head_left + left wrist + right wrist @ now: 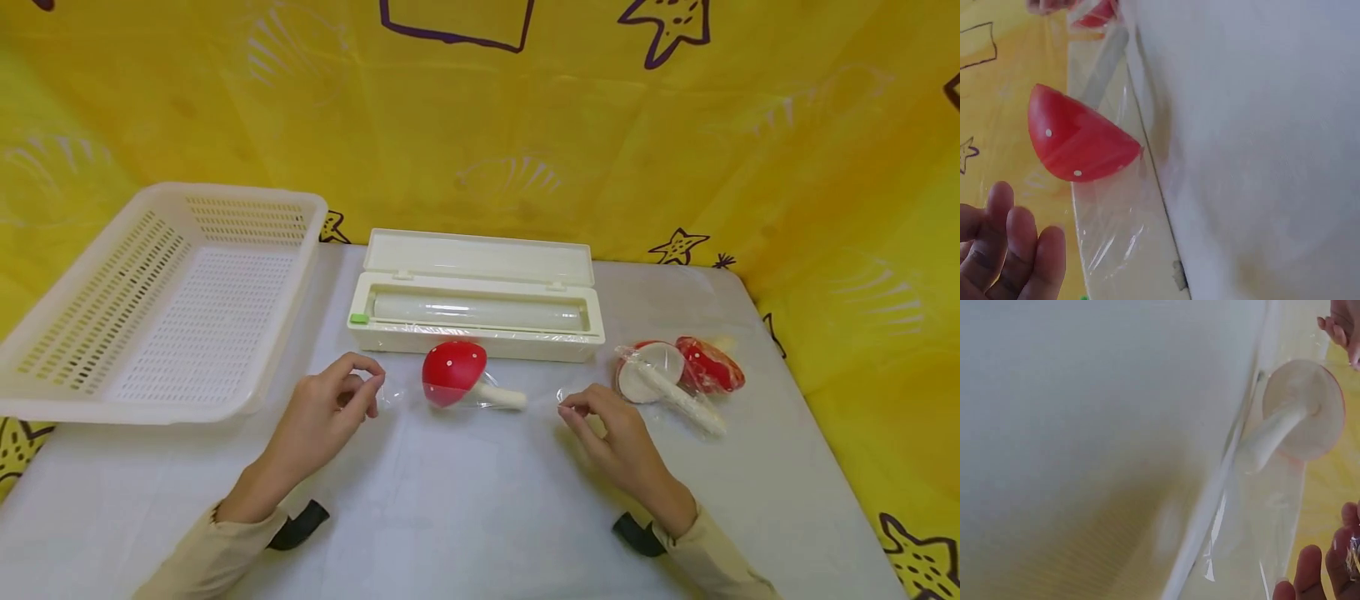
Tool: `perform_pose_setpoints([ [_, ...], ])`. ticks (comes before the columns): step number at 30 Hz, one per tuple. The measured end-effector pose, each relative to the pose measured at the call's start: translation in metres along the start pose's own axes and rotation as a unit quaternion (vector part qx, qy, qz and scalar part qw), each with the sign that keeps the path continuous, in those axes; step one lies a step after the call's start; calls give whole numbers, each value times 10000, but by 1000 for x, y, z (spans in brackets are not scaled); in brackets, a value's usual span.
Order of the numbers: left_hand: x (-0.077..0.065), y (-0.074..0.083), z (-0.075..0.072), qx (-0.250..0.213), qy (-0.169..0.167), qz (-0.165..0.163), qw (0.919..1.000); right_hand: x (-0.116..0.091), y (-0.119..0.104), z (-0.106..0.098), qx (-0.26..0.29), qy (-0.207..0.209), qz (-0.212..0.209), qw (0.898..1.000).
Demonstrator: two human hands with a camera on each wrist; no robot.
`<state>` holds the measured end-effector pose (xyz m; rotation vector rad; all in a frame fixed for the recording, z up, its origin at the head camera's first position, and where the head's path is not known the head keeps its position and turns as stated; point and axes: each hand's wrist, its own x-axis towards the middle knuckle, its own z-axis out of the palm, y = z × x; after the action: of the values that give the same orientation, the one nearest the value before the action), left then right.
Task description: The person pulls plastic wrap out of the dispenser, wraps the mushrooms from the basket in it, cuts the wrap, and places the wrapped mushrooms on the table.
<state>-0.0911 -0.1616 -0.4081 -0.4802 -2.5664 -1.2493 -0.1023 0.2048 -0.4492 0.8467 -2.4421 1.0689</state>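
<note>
A red toy mushroom [454,372] with white dots and a pale stem lies in clear plastic wrap [480,403] in front of the wrap box. To its left, my left hand [324,408] pinches one end of the film between thumb and forefinger. On the stem side, my right hand [618,437] pinches the other end, and crumpled film shows at its fingers [1338,569] in the right wrist view. The cap [1079,140] faces the left wrist camera. The right wrist view shows the cap's pale underside [1313,419] and the stem [1272,439].
Behind the mushroom stands an open cream box [480,343] with a roll of film [480,310] inside. A white slotted basket [292,350] sits at the left. Several wrapped red-and-white pieces [711,367] lie beyond my right hand. Yellow patterned cloth [450,125] hangs behind the table.
</note>
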Motion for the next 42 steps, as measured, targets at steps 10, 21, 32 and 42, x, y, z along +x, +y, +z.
perform_pose_setpoints([
  [10,16,2,7,-1464,-207,-1246,9811,14,4,7,-30,450,93,9989],
  [21,35,0,18,-2174,-105,-1385,9662,33,8,14,-57,754,577,9955],
  [32,54,-3,37,-1895,13,-1289,9734,59,9,30,-706,1133,306,9906],
  [42,56,-10,49,-1475,-247,-1240,9809,64,16,38,-1586,1224,-79,9797],
])
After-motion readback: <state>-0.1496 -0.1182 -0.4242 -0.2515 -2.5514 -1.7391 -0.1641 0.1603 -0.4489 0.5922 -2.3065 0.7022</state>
